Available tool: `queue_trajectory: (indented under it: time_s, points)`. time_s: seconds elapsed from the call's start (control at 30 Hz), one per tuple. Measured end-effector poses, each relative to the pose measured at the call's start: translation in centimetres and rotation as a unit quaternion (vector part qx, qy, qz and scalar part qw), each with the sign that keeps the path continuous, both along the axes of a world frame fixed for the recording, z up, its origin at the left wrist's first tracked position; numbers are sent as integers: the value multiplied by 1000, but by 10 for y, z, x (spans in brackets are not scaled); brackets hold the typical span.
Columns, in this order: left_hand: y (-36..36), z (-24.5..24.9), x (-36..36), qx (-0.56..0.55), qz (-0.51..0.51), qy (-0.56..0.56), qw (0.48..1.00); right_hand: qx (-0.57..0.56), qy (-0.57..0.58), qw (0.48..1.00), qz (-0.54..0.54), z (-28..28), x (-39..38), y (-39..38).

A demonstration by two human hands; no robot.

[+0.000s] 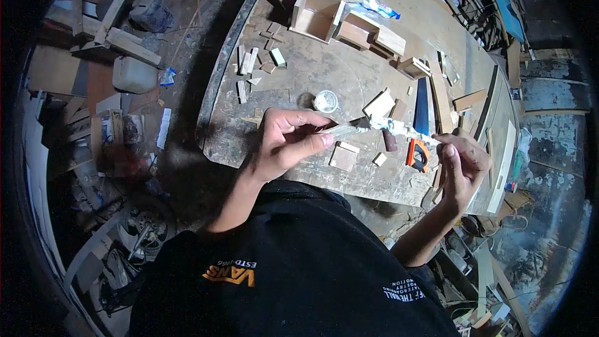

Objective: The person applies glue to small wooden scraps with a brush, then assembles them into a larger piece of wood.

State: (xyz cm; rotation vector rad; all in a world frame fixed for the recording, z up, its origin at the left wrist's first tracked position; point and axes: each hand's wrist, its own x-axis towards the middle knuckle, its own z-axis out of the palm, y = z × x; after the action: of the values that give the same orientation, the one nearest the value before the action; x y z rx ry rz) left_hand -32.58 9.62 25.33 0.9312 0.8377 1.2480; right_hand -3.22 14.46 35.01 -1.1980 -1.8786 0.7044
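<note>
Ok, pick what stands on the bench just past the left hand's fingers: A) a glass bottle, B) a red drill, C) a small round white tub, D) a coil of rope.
C: a small round white tub stands on the workbench just beyond the left hand, which pinches a thin wooden strip; the right hand holds a white-smeared tool.

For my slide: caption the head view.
Left hand and right hand hold a pale strip over a workbench of wood offcuts.

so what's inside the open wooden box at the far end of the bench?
Only bare inner walls and floor show inside the wooden box; no contents visible. Its shadowed left corner cannot be checked.
</note>
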Motion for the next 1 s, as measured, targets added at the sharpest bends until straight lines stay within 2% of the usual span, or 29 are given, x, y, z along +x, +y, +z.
queue_trajectory:
  time_s: [0.1, 0.27, 0.4, 0.5, 0.6, 0.73, 0.87, 1.0]
  points:
    - [1, 9, -8, -3, -35, 75, 997, -4, 3, 1000, 7, -1, 1, -1]
    - [2, 8, -6, 23, -17, 91, 995, -5, -52, 998, 23, 5, -2, -4]
    - [2, 10, -6, 28, -17, 105, 994, 32, -23, 999, -3, -1, 13, -3]
    - [2, 8, -7, 35, -14, 110, 993, 12, 17, 1000, -16, 0, 12, -7]
    - [2, 9, -8, 35, -23, 117, 992, 21, 10, 1000, -13, 1, 5, -9]
    - [2, 9, -4, 47, -13, 94, 994, -34, -25, 999, 7, 1, 0, -9]
    - [2, 9, -7, 45, -6, 100, 994, -21, -11, 999, 33, -1, 10, -10]
    - [2, 9, -9, 57, -11, 115, 992, 9, 47, 999, 7, -11, 22, -8]
